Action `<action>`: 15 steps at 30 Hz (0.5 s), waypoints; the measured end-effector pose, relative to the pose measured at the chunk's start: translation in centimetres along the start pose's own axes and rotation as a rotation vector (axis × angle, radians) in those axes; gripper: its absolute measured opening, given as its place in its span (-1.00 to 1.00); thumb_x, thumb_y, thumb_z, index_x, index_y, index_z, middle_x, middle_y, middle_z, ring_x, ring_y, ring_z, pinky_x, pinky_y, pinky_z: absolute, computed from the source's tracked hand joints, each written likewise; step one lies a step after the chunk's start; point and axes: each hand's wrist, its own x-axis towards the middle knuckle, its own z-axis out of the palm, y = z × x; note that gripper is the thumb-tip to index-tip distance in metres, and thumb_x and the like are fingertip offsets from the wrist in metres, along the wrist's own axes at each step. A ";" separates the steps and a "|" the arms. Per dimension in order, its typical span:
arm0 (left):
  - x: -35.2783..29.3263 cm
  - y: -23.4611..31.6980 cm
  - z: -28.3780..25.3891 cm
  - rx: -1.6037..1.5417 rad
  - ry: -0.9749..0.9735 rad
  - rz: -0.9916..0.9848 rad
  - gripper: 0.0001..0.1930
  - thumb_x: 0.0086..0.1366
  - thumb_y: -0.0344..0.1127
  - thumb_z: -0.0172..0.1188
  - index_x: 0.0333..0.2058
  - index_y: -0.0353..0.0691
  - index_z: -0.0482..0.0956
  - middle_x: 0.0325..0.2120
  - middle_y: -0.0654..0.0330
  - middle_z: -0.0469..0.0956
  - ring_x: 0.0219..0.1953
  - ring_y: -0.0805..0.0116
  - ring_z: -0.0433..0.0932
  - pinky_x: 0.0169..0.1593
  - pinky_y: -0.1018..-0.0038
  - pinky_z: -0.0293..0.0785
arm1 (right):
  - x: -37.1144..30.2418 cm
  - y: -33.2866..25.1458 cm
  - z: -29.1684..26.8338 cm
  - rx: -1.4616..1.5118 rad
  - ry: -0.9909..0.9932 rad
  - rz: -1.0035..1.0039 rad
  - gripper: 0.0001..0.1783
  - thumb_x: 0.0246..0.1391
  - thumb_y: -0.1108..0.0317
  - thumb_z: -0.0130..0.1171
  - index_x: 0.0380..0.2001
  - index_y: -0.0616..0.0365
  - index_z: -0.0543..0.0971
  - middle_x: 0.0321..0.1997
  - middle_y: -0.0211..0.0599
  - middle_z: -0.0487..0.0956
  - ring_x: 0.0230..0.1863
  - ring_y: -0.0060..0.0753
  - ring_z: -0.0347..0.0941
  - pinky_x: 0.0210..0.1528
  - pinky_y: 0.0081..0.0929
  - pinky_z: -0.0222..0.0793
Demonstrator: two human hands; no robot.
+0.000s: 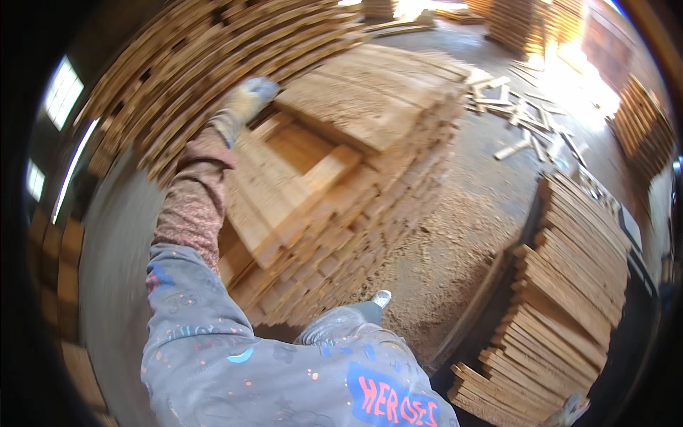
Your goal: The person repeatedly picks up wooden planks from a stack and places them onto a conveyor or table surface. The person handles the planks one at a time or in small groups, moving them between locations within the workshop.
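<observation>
Sawdust (pixel 455 263) lies thick over the grey floor (pixel 491 167) of a large workshop, where bright daylight pours in at the far right and windows (pixel 64 92) shine on the left. A tall stack of boards (pixel 206 64) rises at the upper left, and wood scraps (pixel 523 146) are strewn beyond the sawdust. In the middle stands a lower stack (pixel 384 199) of short timber pieces in layers; wide top boards (pixel 370 92) cover its far part, and nearer the person a rectangular gap opens between planks. The left hand (pixel 255 98), in a pale glove with bluish fingers, is at the left corner of those top boards; blur hides whether it grips them or how far its fingers spread. At the lower right, thin boards (pixel 562 299) are piled on a dark base, and the right hand (pixel 567 411), gloved too, is partly visible beside their near end; its opening and hold cannot be told. Red lettering fills a blue patch (pixel 358 376) on the person's grey, paint-spotted clothing (pixel 284 384).
</observation>
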 end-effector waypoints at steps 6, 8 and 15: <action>-19.7 -11.7 -6.8 -0.182 0.490 -0.758 -0.43 0.29 0.11 0.32 0.10 -0.18 0.60 0.03 0.24 0.60 -0.01 0.24 0.53 0.12 0.24 0.41 | 1.1 -31.3 24.2 0.365 -0.803 -0.541 -0.33 0.28 0.12 0.20 0.33 0.26 0.36 0.24 0.13 0.48 0.12 -0.08 0.45 0.12 -0.24 0.41; -21.7 -12.0 -3.9 -0.474 0.459 -0.786 -0.59 0.35 -0.08 0.27 0.03 -0.22 0.62 -0.11 0.21 0.64 -0.12 0.27 0.54 0.09 0.30 0.44 | -6.9 -46.1 29.6 0.526 -1.096 -0.760 -0.18 0.16 0.10 0.34 0.38 0.24 0.30 0.29 0.14 0.46 0.26 0.03 0.39 0.26 -0.17 0.33; -24.1 -16.0 3.7 -0.735 0.491 -0.714 -0.47 0.31 -0.06 0.35 0.10 -0.36 0.61 0.10 0.16 0.60 0.18 0.30 0.43 0.31 0.38 0.29 | -24.3 -68.7 39.1 -0.072 -1.398 -1.231 0.09 0.00 -0.05 0.45 0.47 0.10 0.14 0.04 0.05 0.60 -0.02 0.07 0.59 -0.07 0.01 0.50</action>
